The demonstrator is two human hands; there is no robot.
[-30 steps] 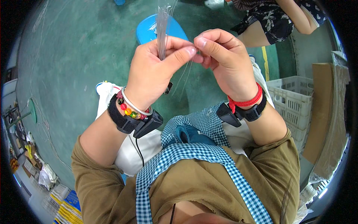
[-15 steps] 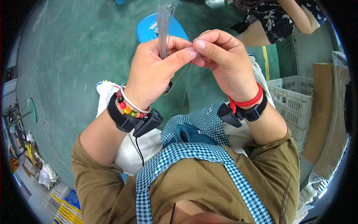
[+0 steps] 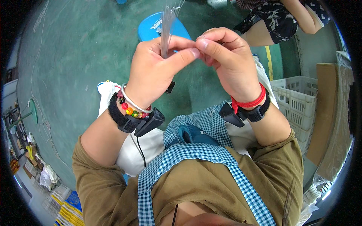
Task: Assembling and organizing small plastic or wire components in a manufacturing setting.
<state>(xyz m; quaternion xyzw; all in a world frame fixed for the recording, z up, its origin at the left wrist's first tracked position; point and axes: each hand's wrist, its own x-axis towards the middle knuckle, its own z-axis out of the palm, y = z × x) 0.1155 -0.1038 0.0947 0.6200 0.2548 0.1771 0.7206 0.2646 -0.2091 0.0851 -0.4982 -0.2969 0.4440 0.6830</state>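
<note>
A worker in a blue checked apron (image 3: 188,150) holds a bundle of thin, pale strands (image 3: 167,28) in front of me on a green workshop floor (image 3: 83,60). By the worker's own clock, with twelve straight ahead, the bundle is just short of twelve. Its long axis runs nearly from six to twelve, the loose ends fanning toward one o'clock and the lower end tucked into the crook of the left thumb. The left hand (image 3: 151,71) is curled around it, grasping. The right hand (image 3: 233,60) has its thumb and forefinger pinched together against the left fingertips; whether a strand is caught between them, I cannot tell. A red cord (image 3: 249,101) circles the right wrist. Past the bundle, near twelve, is a blue stool (image 3: 182,30) with small pale bits on it. A co-worker's bare leg (image 3: 259,35) shows toward one o'clock; white plastic crates (image 3: 296,109) stand toward two.
</note>
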